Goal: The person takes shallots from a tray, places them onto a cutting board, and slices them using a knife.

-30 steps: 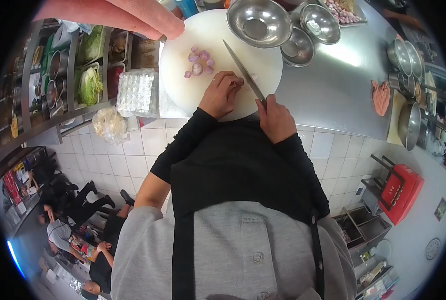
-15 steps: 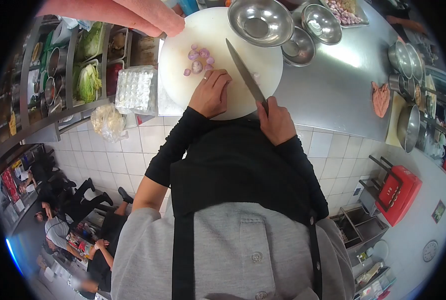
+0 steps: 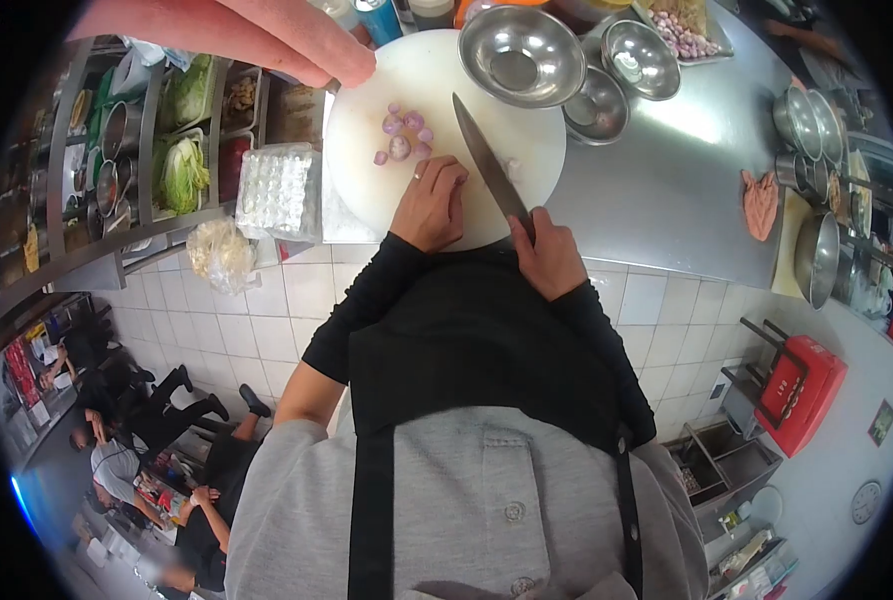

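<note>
My right hand [image 3: 551, 262] is closed around the handle of a kitchen knife [image 3: 489, 158]. The long blade points away from me over a round white cutting board [image 3: 366, 190]. Left of the blade, my left hand [image 3: 429, 208] rests on the board with its fingers curled; what lies under them is hidden. Just beyond those fingertips are several peeled purple shallots [image 3: 398, 147], some showing a cut face. A few pale scraps [image 3: 511, 165] lie right of the blade.
Steel bowls [image 3: 522, 56] stand at the board's far right edge, one overlapping it. Farther back is a tray of shallots [image 3: 681, 30]. Large pink finger-like shapes [image 3: 296, 40] cover the upper left. Egg trays [image 3: 278, 192] sit left of the board. A cloth [image 3: 760, 205] lies right.
The whole view has shifted slightly, so the board and both hands appear a little lower. The knife stays in my right hand, and my left hand is still curled beside the shallots.
</note>
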`<move>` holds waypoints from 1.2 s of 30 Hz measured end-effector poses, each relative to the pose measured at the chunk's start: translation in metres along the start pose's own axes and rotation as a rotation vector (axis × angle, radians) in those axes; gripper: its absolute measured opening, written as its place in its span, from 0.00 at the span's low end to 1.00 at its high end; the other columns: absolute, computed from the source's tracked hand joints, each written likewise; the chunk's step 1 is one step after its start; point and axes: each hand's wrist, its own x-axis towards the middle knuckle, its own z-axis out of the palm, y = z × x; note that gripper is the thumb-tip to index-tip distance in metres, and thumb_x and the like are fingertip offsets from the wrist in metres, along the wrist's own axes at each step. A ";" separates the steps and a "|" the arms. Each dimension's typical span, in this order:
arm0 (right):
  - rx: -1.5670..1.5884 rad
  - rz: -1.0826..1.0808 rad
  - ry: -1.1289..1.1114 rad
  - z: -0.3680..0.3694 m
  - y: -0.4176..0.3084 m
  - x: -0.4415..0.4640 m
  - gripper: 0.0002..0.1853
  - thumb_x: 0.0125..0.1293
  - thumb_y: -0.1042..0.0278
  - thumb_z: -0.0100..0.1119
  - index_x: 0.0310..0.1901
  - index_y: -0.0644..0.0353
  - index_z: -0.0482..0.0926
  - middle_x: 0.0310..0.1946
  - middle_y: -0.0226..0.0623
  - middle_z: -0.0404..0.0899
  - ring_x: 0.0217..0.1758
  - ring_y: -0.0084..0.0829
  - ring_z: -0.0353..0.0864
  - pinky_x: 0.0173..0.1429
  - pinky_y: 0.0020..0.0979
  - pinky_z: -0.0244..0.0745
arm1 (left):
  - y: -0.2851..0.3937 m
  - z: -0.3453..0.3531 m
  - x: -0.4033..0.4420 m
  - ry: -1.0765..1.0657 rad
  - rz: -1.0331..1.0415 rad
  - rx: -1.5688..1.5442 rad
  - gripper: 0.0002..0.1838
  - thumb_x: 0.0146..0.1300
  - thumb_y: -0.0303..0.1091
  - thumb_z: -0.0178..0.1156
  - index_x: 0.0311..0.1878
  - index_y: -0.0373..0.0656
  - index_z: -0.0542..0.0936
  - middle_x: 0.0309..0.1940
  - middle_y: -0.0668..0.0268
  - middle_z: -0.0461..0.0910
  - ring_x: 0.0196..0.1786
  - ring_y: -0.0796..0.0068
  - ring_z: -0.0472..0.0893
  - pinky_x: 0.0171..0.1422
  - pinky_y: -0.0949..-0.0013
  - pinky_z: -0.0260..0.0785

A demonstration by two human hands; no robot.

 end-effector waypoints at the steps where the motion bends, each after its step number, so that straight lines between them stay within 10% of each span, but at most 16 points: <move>1: -0.015 0.010 0.001 0.002 0.002 -0.001 0.18 0.79 0.56 0.59 0.39 0.63 0.69 0.23 0.60 0.81 0.30 0.66 0.83 0.34 0.61 0.76 | 0.000 0.001 -0.001 0.018 0.007 -0.020 0.16 0.61 0.15 0.61 0.52 0.36 0.77 0.51 0.53 0.78 0.54 0.46 0.79 0.57 0.53 0.76; 36: -0.410 -0.030 -0.081 -0.009 -0.027 0.015 0.19 0.83 0.52 0.51 0.40 0.61 0.69 0.25 0.53 0.84 0.31 0.58 0.88 0.33 0.53 0.83 | -0.006 0.019 0.008 0.048 0.005 -0.113 0.11 0.63 0.18 0.65 0.48 0.39 0.82 0.49 0.59 0.81 0.53 0.53 0.82 0.56 0.58 0.78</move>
